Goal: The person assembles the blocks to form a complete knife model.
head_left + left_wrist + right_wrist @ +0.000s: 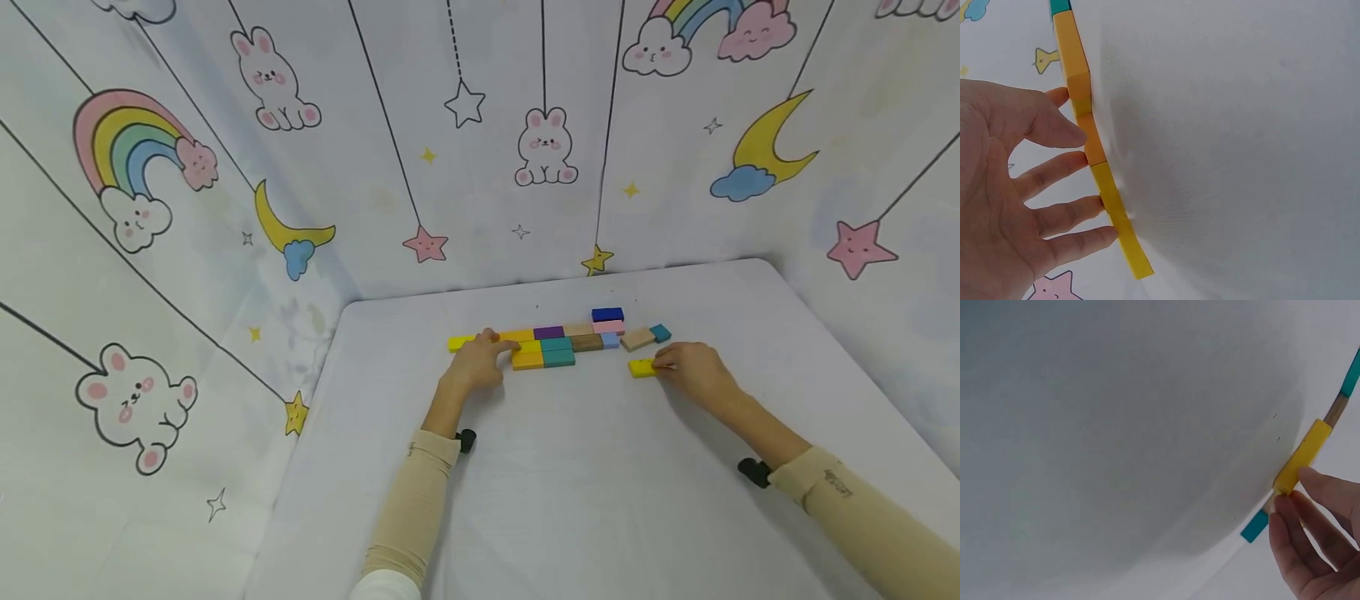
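Observation:
My left hand (474,365) rests at the left end of a flat layout of coloured wooden blocks, its fingers mostly straight. In the left wrist view, its fingertips touch a long yellow block (1122,222) and the orange block (1095,147) beside it. Off to the right, my right hand (699,375) pinches one end of a yellow block (641,368) between thumb and fingers. The right wrist view shows that yellow block (1304,456) slanting away from the fingertips. Just behind it are a tan block (637,338) and a small teal block (660,333).
The layout also has a purple block (548,332), teal blocks (558,358), a brown block (587,342) and a pink block (608,327). A dark blue block (607,314) lies at its back. The white table (570,500) meets a cartoon-printed cloth wall (495,192).

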{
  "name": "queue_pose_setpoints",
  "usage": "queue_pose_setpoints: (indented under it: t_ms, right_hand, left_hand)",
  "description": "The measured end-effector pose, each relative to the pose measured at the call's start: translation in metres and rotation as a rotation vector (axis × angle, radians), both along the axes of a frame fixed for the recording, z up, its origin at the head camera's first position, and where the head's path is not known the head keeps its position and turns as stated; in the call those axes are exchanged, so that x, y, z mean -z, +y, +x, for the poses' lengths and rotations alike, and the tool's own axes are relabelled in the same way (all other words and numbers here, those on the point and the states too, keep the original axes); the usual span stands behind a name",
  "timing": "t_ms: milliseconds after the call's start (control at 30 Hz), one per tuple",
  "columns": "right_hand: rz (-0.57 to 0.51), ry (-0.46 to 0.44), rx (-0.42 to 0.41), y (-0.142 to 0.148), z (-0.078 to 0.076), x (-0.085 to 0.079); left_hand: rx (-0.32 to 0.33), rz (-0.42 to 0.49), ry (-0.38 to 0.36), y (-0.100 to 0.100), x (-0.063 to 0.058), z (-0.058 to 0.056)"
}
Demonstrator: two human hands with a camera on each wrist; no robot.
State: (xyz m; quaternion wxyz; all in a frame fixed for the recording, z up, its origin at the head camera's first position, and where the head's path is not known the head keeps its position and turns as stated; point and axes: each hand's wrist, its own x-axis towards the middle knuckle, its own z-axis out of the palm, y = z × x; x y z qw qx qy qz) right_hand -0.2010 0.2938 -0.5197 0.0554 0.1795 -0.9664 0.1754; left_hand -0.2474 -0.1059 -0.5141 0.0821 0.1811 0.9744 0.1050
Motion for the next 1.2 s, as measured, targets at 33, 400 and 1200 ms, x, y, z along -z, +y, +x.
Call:
queue_pose_setpoints:
  t_ms: [33, 400, 1200]
  right_hand:
    - [-0.001, 0.002, -0.005, -0.002, -0.001, 0.001]
    - [-0.005, 0.004, -0.027, -0.022, -0.009, 0.0]
    - [-0.029, 0.009, -0.045, -0.054, -0.022, 0.005]
  left_hand:
    - [-0.001, -0.004, -0.001, 0.0, 0.0, 0.0]
    - [0.01, -0.006, 0.01, -0.002, -0.002, -0.001]
    - [0.003, -0.013, -0.011, -0.002, -0.003, -0.002]
